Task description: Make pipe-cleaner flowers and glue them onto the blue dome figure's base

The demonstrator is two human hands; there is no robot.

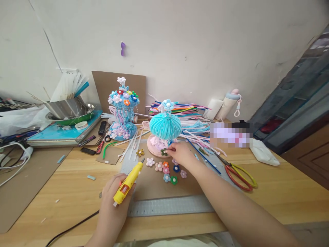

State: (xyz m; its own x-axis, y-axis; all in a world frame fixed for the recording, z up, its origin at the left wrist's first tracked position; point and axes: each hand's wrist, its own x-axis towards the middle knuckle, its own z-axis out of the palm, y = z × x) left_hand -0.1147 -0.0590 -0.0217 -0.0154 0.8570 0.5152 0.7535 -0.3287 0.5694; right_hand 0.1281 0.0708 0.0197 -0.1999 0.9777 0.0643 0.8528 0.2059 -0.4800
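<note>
My left hand [113,197] is closed round a yellow glue gun [128,181], its nozzle pointing up and away over the grey cutting mat [169,205]. My right hand [181,153] pinches a small green flower [163,151] against the pink base of a turquoise pipe-cleaner ornament [165,127]. Several small pipe-cleaner flowers [167,169] in pink, blue, orange and green lie on a brown card just in front of that ornament. A second, flower-covered blue ornament [122,113] stands behind and to the left.
Red-and-yellow scissors [240,175] lie to the right. A pile of coloured pipe cleaners [180,111] lies at the back. A metal bowl [68,108] on a teal board, small tools and a black cable [69,228] crowd the left. White wall behind.
</note>
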